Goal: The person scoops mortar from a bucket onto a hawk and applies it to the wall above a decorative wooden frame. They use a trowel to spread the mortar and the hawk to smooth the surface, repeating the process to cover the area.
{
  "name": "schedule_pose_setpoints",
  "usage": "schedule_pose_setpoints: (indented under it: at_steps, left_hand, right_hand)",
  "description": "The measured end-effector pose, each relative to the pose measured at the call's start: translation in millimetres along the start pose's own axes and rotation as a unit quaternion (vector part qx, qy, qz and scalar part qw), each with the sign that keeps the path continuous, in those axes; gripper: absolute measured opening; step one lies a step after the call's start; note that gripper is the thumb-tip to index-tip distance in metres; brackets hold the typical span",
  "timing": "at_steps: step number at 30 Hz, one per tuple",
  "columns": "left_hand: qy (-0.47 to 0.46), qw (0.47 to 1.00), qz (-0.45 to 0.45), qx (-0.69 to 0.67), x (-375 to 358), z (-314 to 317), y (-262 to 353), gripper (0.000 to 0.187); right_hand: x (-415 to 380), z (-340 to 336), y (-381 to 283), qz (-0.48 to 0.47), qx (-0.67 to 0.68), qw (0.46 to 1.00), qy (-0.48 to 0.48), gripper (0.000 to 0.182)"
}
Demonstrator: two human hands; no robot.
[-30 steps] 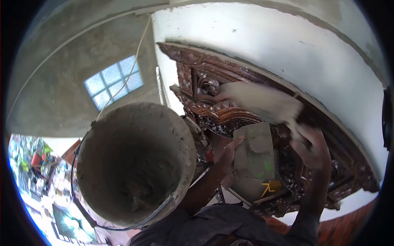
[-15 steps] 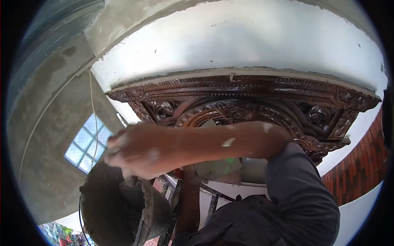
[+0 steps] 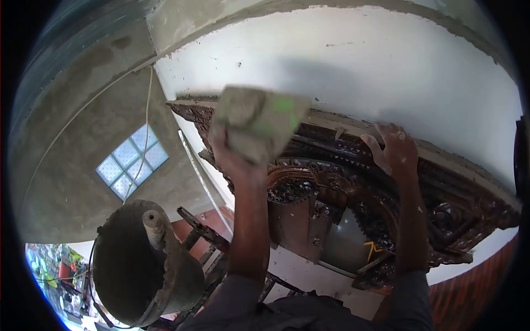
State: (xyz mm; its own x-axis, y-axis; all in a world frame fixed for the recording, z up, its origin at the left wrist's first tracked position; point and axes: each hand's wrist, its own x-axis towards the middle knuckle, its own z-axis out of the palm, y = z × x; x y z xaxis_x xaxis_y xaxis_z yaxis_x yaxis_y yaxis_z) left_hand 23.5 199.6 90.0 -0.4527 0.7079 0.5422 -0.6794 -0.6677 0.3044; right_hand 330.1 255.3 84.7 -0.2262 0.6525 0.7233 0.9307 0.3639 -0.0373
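Observation:
My left hand point(image 3: 234, 160) grips a flat plasterer's board point(image 3: 284, 118), smeared grey with green patches showing and a lump of wet mortar point(image 3: 243, 107) on it. Blurred a little by motion, it is raised in front of the carved wooden frame point(image 3: 342, 146). My right hand point(image 3: 396, 149) is open, fingers apart, at the frame's mortar-covered top ledge. At the lower left is a mortar-caked bucket point(image 3: 185, 276). A tool with a round handle end point(image 3: 152, 218) leans inside it; the rest of the tool is hidden.
A white wall point(image 3: 375, 66) rises above the frame. On the left are a grey plastered wall point(image 3: 72, 187), a glass-block window point(image 3: 132, 160) and a hanging cable point(image 3: 148, 105). A dark ladder-like support point(image 3: 204, 229) stands beside the bucket. Red bricks point(image 3: 469, 292) show at lower right.
My right hand has left the bucket and moved right to the ledge. My left hand has lifted the board up toward the wall. The view has turned and tilted.

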Motion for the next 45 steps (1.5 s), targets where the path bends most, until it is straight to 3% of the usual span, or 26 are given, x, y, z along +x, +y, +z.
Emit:
schedule_pose_setpoints:
  at_steps: [3, 4, 6, 8, 9, 10, 12, 18, 24, 27, 28, 30, 37, 41, 45]
  left_hand:
    - [-0.175, 0.98, -0.053, -0.077, 100.0, -6.8, -15.8, 0.043]
    - [-0.066, 0.996, -0.046, -0.028, 114.6, 36.3, -16.7, 0.04]
    - [-0.039, 0.999, -0.02, -0.02, 154.2, 57.6, -19.2, 0.048]
    - [-0.211, 0.969, -0.103, -0.077, 227.4, 27.7, -10.8, 0.048]
    - [-0.048, 0.998, -0.021, -0.03, 218.1, 57.3, -12.7, 0.05]
    - [-0.027, 1.0, 0.001, -0.014, 217.2, 71.6, -11.7, 0.047]
    - [-0.076, 0.994, -0.011, -0.075, 242.6, 59.1, -7.6, 0.045]
    - [-0.107, 0.985, 0.018, -0.132, 252.4, 46.6, -1.3, 0.044]
    - [-0.16, 0.969, 0.043, -0.185, 203.1, 36.8, 33.6, 0.046]
    - [-0.192, 0.972, 0.1, -0.096, 162.6, 10.6, 26.8, 0.039]
    - [-0.268, 0.958, 0.096, -0.044, 160.3, -13.1, 22.2, 0.034]
    - [-0.112, 0.985, 0.121, 0.044, 139.4, -26.9, 8.0, 0.042]
    - [-0.088, 0.959, 0.244, 0.111, 209.1, -28.5, -1.6, 0.047]
    - [-0.078, 0.972, 0.212, 0.069, 257.0, -30.7, -3.2, 0.06]
    - [-0.103, 0.969, 0.213, 0.077, 253.1, -18.8, -16.9, 0.064]
  right_hand:
    - [4.0, -3.2, -8.2, 0.017, -0.042, 0.999, -0.001, 0.06]
    - [4.6, -4.8, -8.1, 0.022, -0.033, 0.999, -0.013, 0.06]
    - [3.1, -4.9, -6.6, 0.034, -0.015, 0.999, -0.036, 0.06]
    - [1.7, 0.8, -4.5, 0.017, -0.03, 0.999, -0.015, 0.059]
    - [2.3, 3.1, -3.8, 0.01, -0.038, 0.999, -0.003, 0.059]
    - [2.5, 3.7, -4.2, 0.006, -0.045, 0.999, 0.001, 0.058]
    - [2.6, 2.9, -4.6, -0.001, -0.059, 0.998, 0.011, 0.056]
    - [4.0, 4.3, -3.3, -0.014, -0.049, 0.998, 0.021, 0.054]
    - [1.9, 9.5, 0.4, -0.042, -0.044, 0.996, 0.061, 0.052]
    - [3.8, 3.1, -3.7, -0.036, -0.036, 0.997, 0.062, 0.05]
    - [4.4, 4.0, -4.4, -0.035, -0.035, 0.997, 0.066, 0.05]
    - [4.2, 5.5, -3.3, -0.035, -0.035, 0.996, 0.076, 0.05]
    - [4.6, 6.0, -3.1, -0.044, -0.053, 0.994, 0.079, 0.05]
    - [3.3, 9.8, -0.5, -0.051, -0.058, 0.993, 0.092, 0.051]
    - [3.7, 8.3, -1.6, -0.041, -0.049, 0.994, 0.085, 0.051]
